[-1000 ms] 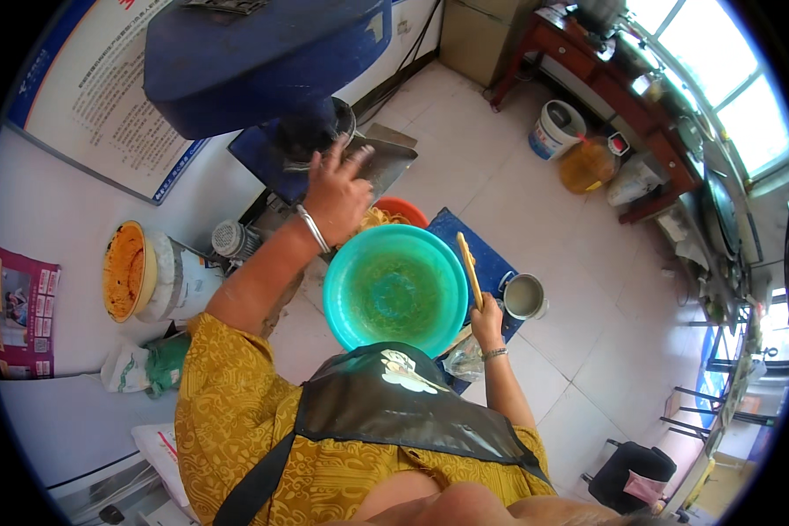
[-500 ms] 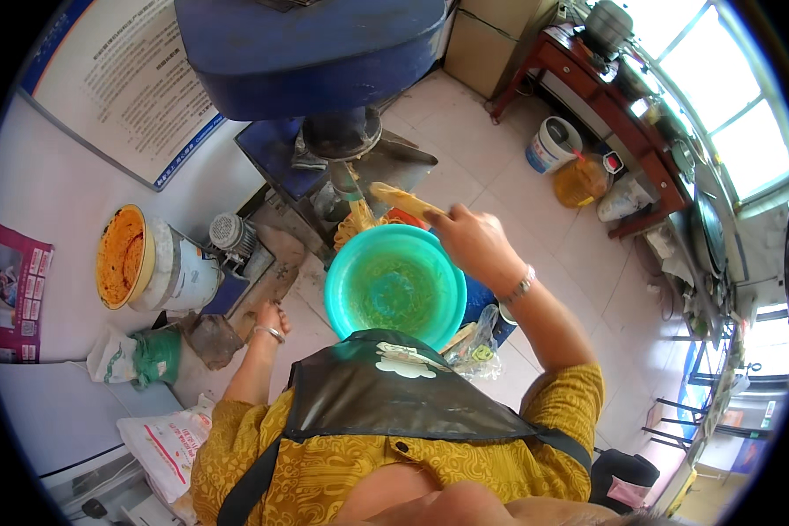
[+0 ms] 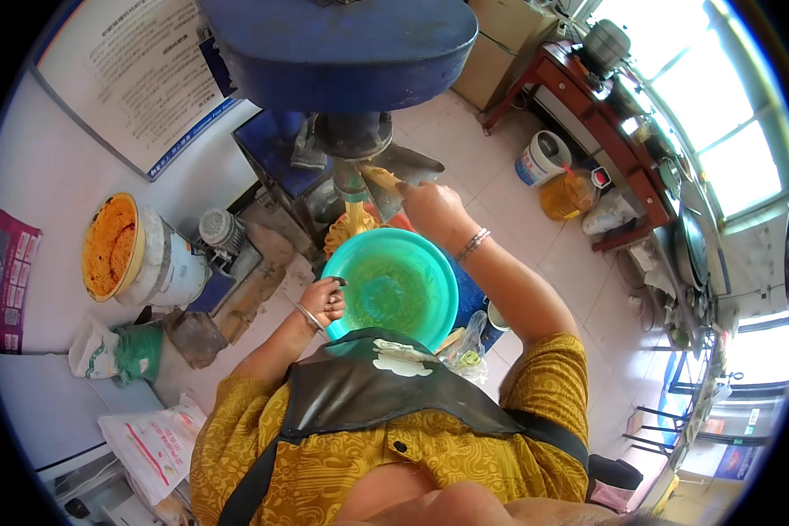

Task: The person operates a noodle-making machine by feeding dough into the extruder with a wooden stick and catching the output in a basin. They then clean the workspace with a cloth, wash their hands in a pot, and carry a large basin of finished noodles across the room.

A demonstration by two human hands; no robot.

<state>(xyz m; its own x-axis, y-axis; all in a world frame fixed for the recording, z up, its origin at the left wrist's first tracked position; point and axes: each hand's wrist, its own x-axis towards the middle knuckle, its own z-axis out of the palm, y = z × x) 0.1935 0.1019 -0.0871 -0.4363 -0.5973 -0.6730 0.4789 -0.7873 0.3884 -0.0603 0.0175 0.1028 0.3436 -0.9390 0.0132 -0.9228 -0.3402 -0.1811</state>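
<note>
Poster [image 3: 9, 280]: glossy paper, pink and dark, flat on the white wall at nine o'clock of the view.

Tub [image 3: 131, 254]: white, round, its inside crusted with rough orange paste; it lies tipped on its side at ten o'clock of the basin.

Bags [image 3: 114, 351]: soft plastic, one white and one green, crumpled, just below the tub. A flat white printed sack [image 3: 153, 443] lies at seven o'clock of the view.

My left hand [image 3: 329, 302]: fingers curled and pressed together over the basin's rim at its nine o'clock edge, a metal bangle at the wrist.

Basin [image 3: 394, 289]: round, smooth turquoise plastic, streaked inside with thin yellow smears; it sits in front of my apron, directly under the machine's spout.

Machine [image 3: 351, 53]: heavy blue painted metal, rounded hood at twelve o'clock, with a dark cylindrical neck below. From the neck hang yellow strands [image 3: 352, 223], ridged and soft, falling toward the basin's far rim.

My right hand [image 3: 430, 206]: closed around a yellowed stick [image 3: 379, 180] at the spout, one o'clock of the basin; beaded bracelet at the wrist.

Apron [image 3: 386, 386]: dark, shiny, stiff, over a patterned mustard-yellow shirt.

Bucket [image 3: 542, 158]: white, cylindrical, on pale tiles at two o'clock, just beside a yellow jug [image 3: 568, 195].
</note>
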